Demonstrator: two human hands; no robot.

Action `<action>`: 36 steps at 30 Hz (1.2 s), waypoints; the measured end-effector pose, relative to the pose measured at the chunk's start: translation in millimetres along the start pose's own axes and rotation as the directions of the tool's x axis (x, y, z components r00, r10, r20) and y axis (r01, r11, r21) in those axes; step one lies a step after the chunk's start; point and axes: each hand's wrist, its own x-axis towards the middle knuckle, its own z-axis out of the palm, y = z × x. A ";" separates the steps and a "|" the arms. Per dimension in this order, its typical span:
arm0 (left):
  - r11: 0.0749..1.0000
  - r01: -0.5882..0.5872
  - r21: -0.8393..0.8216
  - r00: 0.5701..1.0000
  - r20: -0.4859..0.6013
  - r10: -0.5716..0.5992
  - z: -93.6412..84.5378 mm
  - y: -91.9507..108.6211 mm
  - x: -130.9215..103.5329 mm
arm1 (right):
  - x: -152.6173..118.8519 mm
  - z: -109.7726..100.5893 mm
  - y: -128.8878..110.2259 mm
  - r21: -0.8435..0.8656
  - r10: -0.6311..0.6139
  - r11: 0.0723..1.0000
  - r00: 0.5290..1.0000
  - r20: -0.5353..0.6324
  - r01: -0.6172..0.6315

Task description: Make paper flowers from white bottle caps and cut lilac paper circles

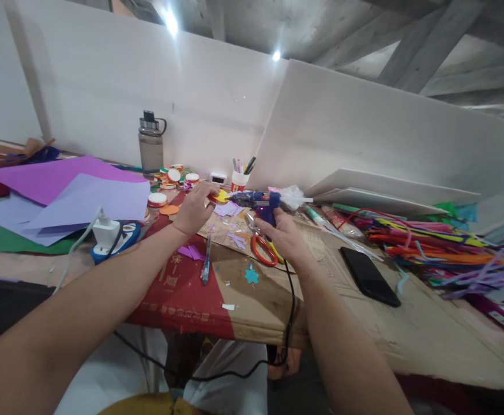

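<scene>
- Two bare forearms (91, 294) lay nearest the camera, reaching over one worktop (40, 264).
- One blue glue gun (263, 202) was held above the worktop, nozzle pointing left, with one white stick protruding behind.
- One right hand (283, 230) was wrapped around its handle; one black cable (293, 291) hung below.
- One left hand (195, 210) pinched one yellow piece (221, 197) at the nozzle; whether the two touched, I could not tell.
- One pair of scissors (254, 244) lay just below the gun, near one teal cutout (251, 275) and one pen (206, 262).
- Further back stood one cup (240, 181) of several pens, one small white device (218, 178), three round white-topped pieces (157, 199) and one bottle (151, 144).
- To the right lay one black phone (369, 276), near one heap of coloured strips (429, 245), too many to count.
- To the left lay one magenta sheet (57, 173), two lilac sheets (96, 202) and one blue-and-white power strip (126, 235).
</scene>
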 end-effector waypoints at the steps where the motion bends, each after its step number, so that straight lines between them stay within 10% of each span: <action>1: 1.000 0.002 -0.001 1.000 -0.001 -0.002 0.1 0.0 0.0 | 0.1 0.0 0.3 0.002 -0.001 1.000 1.000 0.000 0.001; 36: 1.000 0.018 0.010 1.000 0.014 -0.018 1.9 -3.6 -1.6 | 0.2 -3.7 3.4 -0.018 -0.032 0.999 0.999 0.019 0.032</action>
